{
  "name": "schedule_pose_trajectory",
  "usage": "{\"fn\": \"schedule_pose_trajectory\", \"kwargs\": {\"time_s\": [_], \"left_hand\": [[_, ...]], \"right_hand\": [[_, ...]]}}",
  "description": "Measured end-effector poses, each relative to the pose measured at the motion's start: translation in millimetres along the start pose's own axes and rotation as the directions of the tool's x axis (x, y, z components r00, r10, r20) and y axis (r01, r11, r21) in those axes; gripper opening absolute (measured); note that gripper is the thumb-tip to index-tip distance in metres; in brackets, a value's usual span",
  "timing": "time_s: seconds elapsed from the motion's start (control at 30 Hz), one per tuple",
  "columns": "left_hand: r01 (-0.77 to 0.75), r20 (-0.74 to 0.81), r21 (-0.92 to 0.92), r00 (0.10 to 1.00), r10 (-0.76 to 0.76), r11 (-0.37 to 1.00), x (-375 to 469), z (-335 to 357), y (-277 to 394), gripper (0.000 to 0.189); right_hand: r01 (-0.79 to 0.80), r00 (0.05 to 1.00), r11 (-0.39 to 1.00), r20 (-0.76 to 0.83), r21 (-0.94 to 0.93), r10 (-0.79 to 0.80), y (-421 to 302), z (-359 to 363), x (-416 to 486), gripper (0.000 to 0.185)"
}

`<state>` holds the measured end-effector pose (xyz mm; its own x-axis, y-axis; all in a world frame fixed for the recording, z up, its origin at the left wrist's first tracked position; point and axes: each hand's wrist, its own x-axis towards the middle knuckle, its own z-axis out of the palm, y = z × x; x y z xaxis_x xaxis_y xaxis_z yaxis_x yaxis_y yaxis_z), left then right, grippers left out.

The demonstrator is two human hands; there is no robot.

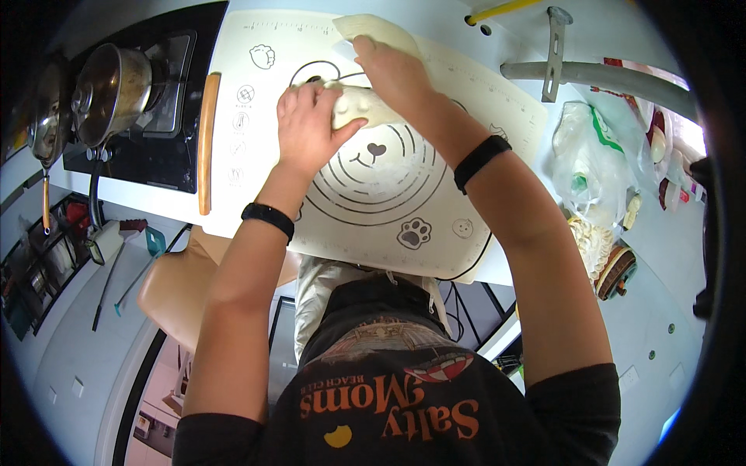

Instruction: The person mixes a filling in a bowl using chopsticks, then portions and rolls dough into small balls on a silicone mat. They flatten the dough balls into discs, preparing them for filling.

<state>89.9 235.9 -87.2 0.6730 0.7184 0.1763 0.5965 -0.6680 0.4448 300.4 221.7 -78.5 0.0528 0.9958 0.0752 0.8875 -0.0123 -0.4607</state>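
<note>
A pale lump of dough point(364, 108) with finger dents rests on a cream silicone kneading mat point(361, 233) printed with a bear face and rings. My left hand point(306, 119) lies on the dough's left side, fingertips over its upper edge and thumb along its lower edge. Beyond the dough, my right hand point(393, 67) holds the near left part of a pale, curved, flat piece point(382, 32); whether that is a bowl, a scraper or a mat corner I cannot tell. The right wrist lies close to the dough's right end.
A wooden rolling pin point(208, 145) lies along the mat's left edge, beside a black hob point(169, 163) with a steel pot point(113, 96). Plastic bags point(588, 163) stand at right, below a grey pipe point(588, 76). A tan chair point(175, 291) is at lower left.
</note>
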Motion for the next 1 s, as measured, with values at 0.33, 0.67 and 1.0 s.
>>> {"fn": "schedule_pose_trajectory", "kwargs": {"time_s": [0.33,0.67,1.0], "left_hand": [[-0.120,0.085,-0.094,0.988,0.128,0.988,-2.3,3.1,28.1,0.067],[-0.224,0.290,-0.191,0.917,0.273,0.956,11.8,4.7,20.3,0.049],[-0.057,0.159,-0.290,0.981,0.107,0.955,-27.3,-33.9,8.1,0.083]], "right_hand": [[-0.165,0.977,0.986,0.131,-0.026,0.167,7.8,-63.9,-82.5,0.021],[-0.172,0.978,0.984,0.112,-0.038,0.176,12.9,-14.8,-90.7,0.024],[-0.799,0.540,0.503,0.027,0.328,0.841,42.3,-57.6,-221.4,0.042]]}}
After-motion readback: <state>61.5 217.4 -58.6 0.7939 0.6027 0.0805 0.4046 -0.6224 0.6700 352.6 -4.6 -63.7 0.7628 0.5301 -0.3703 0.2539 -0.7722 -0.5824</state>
